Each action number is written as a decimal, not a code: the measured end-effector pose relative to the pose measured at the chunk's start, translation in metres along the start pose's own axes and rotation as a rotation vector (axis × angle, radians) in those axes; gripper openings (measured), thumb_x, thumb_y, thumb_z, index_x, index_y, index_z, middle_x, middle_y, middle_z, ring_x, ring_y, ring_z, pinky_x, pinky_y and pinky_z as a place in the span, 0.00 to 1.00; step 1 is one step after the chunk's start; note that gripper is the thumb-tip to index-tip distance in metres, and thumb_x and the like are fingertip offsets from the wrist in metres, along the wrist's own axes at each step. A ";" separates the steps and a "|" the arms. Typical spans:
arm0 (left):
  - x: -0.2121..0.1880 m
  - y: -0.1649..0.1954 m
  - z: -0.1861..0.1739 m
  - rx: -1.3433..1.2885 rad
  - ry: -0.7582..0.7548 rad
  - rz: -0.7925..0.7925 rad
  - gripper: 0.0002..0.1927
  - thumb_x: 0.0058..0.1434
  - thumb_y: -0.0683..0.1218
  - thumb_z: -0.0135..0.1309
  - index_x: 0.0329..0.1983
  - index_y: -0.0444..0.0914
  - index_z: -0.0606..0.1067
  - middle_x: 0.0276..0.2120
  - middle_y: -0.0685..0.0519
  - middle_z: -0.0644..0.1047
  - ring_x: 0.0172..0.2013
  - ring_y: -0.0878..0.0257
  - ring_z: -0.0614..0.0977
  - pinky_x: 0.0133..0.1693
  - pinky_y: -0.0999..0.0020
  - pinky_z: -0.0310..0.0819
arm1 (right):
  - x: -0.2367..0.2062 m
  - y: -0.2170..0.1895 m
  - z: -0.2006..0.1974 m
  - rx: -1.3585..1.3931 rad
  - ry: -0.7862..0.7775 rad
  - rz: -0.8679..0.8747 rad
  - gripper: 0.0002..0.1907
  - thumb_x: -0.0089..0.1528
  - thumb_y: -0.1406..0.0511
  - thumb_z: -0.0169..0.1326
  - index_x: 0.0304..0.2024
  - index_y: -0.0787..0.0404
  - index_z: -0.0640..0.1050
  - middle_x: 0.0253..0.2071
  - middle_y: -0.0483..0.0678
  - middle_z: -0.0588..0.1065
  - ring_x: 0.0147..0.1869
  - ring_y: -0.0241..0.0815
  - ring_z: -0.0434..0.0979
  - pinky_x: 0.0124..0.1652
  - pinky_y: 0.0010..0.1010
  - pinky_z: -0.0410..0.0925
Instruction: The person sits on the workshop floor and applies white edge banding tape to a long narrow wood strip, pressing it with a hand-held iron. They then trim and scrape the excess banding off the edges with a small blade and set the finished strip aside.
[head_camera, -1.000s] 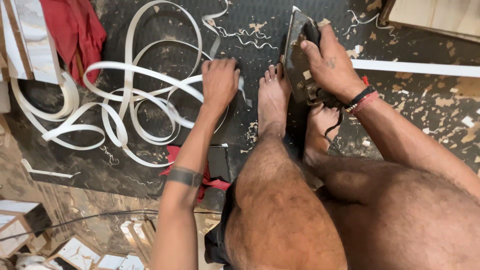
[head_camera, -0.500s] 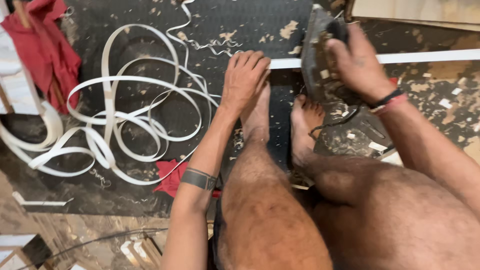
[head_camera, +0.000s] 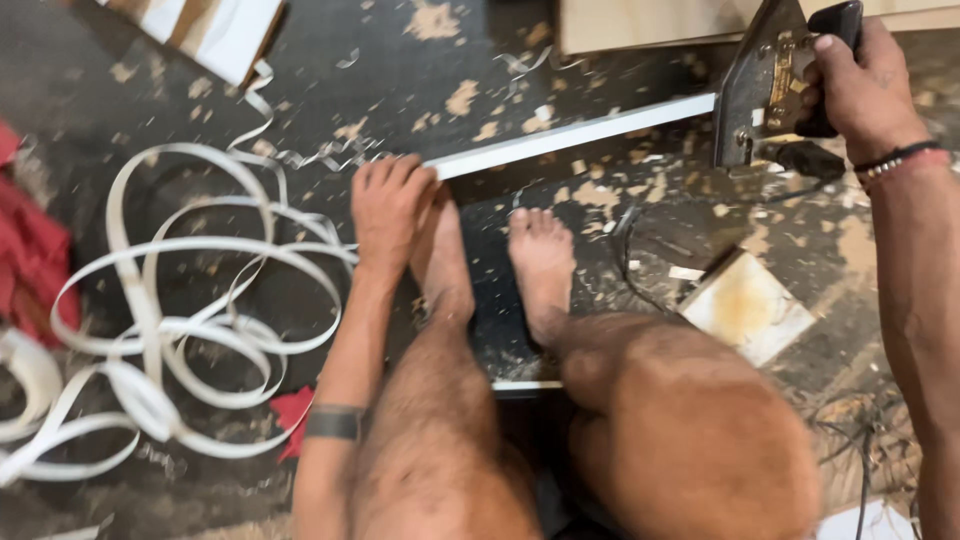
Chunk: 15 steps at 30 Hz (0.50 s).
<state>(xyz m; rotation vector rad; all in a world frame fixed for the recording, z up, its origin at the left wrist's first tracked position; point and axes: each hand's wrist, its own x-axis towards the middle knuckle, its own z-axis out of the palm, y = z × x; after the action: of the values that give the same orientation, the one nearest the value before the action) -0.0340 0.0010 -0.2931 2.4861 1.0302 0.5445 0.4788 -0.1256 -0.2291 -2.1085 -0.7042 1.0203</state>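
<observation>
Right hand (head_camera: 860, 85) clamps grey metal clothes iron (head_camera: 765, 85) on long white edge-band strip (head_camera: 580, 135) running left toward flat-pressed left hand (head_camera: 390, 205).

Electric iron (head_camera: 765, 85): dark metal soleplate tilted on edge, black handle uppermost, positioned at the right end of the white edge band (head_camera: 575, 133). The band is a thin, straight white strip lying along the dark board's edge (head_camera: 500, 300), running leftward.

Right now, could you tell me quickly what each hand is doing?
Left hand: fingers bent, pressing down on the end of the white edge strip.
Right hand: closed around the handle of the iron.
</observation>
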 end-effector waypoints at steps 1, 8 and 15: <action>0.001 0.002 0.000 -0.001 -0.001 -0.004 0.10 0.62 0.45 0.62 0.45 0.41 0.78 0.47 0.52 0.78 0.51 0.53 0.77 0.56 0.53 0.65 | 0.005 0.002 -0.014 -0.008 0.030 -0.017 0.08 0.80 0.64 0.47 0.59 0.60 0.68 0.38 0.42 0.72 0.36 0.33 0.71 0.34 0.30 0.68; 0.011 0.011 0.008 0.028 -0.009 -0.063 0.08 0.64 0.45 0.60 0.44 0.40 0.78 0.47 0.52 0.78 0.51 0.53 0.78 0.56 0.54 0.66 | 0.041 0.018 -0.079 0.121 0.230 0.057 0.07 0.78 0.64 0.47 0.57 0.57 0.72 0.37 0.41 0.74 0.34 0.35 0.74 0.34 0.30 0.71; 0.007 0.014 0.007 0.016 -0.013 -0.095 0.08 0.66 0.45 0.59 0.46 0.38 0.78 0.49 0.50 0.79 0.48 0.51 0.79 0.53 0.55 0.70 | 0.020 0.038 -0.100 0.835 0.422 0.422 0.10 0.78 0.60 0.45 0.50 0.59 0.73 0.30 0.41 0.70 0.32 0.35 0.68 0.43 0.32 0.78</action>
<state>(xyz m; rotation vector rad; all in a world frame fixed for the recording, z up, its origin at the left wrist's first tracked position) -0.0175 -0.0042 -0.2909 2.4363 1.1453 0.4916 0.5779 -0.1689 -0.2213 -1.6341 0.3551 0.8243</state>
